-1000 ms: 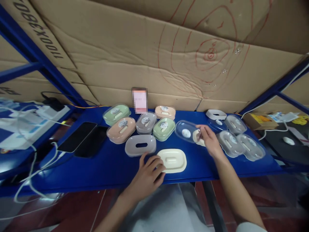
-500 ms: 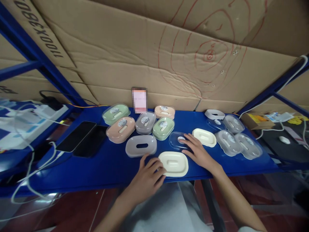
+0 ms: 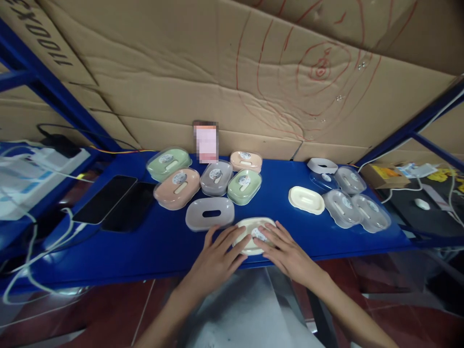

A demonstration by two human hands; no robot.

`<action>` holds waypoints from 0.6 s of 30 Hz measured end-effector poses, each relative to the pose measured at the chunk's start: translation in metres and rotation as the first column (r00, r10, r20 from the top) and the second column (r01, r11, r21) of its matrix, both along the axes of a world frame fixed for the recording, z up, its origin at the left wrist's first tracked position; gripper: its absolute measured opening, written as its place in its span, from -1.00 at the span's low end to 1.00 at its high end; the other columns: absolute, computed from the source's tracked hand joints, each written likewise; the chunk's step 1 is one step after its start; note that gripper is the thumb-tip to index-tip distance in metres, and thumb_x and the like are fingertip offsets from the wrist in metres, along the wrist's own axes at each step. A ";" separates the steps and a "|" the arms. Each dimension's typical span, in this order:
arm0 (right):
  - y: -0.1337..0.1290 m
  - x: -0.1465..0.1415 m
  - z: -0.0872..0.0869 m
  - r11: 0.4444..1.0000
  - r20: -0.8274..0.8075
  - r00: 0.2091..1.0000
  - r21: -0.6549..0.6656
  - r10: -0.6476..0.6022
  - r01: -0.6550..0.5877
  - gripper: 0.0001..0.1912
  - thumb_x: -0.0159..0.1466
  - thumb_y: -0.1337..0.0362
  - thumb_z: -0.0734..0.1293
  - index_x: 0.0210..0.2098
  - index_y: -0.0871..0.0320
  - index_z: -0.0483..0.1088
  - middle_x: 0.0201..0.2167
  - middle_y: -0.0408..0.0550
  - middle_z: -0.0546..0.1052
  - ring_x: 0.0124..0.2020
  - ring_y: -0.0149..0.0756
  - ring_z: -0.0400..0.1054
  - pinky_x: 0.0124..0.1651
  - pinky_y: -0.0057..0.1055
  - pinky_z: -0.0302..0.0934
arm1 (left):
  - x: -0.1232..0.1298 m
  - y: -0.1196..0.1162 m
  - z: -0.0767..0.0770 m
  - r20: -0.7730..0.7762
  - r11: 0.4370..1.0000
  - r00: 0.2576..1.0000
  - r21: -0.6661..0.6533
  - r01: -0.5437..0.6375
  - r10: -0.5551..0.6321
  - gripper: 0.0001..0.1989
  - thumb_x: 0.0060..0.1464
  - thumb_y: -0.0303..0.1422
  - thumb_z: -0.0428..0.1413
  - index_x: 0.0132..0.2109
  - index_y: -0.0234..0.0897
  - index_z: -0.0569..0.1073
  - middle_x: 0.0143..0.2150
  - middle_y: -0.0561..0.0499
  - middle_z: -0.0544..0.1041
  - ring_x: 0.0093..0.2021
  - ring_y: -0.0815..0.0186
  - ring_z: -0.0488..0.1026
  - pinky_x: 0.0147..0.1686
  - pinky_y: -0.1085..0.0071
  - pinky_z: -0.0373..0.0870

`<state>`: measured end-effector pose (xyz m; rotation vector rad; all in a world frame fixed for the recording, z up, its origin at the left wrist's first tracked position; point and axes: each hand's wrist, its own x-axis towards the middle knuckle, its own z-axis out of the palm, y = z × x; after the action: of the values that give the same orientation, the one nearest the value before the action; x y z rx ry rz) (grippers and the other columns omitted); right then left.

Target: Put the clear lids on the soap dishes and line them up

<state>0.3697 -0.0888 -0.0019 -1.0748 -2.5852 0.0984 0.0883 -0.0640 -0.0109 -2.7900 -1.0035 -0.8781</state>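
Note:
A cream oval soap dish (image 3: 253, 252) lies near the table's front edge, with a clear lid (image 3: 258, 224) bearing a round sticker over it. My left hand (image 3: 225, 249) grips the left side of the dish, fingertips over its edge. From the right, my right hand (image 3: 286, 249) holds the lid with fingers bent across it, partly hiding the sticker. Whether the lid sits fully down on the dish, I cannot tell. A grey oval piece with a slot (image 3: 195, 215) lies just beyond my left hand.
Several lidded soap dishes in green (image 3: 244, 187), pink (image 3: 177, 189) and grey stand at the back left. Another cream dish (image 3: 306, 200) lies to the right, near a group of grey lidded dishes (image 3: 342, 209). Black phones (image 3: 105, 199) and white cables (image 3: 36, 251) lie at left.
My right hand has brought the clear lid from behind the cream dish to a place over it. My left hand stays at the dish's left side. The view has shifted slightly.

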 end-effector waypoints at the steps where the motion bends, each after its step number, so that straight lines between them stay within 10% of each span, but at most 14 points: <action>1: -0.001 -0.002 -0.003 1.000 0.013 1.000 0.014 0.007 -0.007 -0.36 0.55 0.34 0.25 0.56 -0.04 0.07 0.50 0.01 0.28 0.57 -0.08 0.04 0.53 0.23 0.08 | 0.000 0.001 0.000 -0.004 1.000 1.000 -0.007 0.019 -0.019 -0.64 0.49 -0.31 0.07 0.33 -0.20 0.44 0.29 -0.11 0.57 0.29 0.11 0.46 0.43 0.02 0.07; 18: 0.007 -0.004 -0.011 0.993 0.095 0.995 0.117 0.022 -0.033 -0.40 0.51 0.46 0.24 0.47 -0.06 0.24 0.49 -0.04 0.31 0.52 -0.08 0.13 0.55 0.22 0.04 | -0.010 0.011 -0.012 0.102 0.996 0.994 -0.072 0.057 -0.049 -0.61 0.41 -0.23 0.18 0.29 -0.22 0.43 0.25 -0.20 0.54 0.22 0.04 0.54 0.15 0.05 0.57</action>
<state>0.3658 -0.0817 -0.0126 -1.0239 -2.6517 -0.1002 0.0780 -0.0530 -0.0225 -2.8728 -0.9996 -1.0176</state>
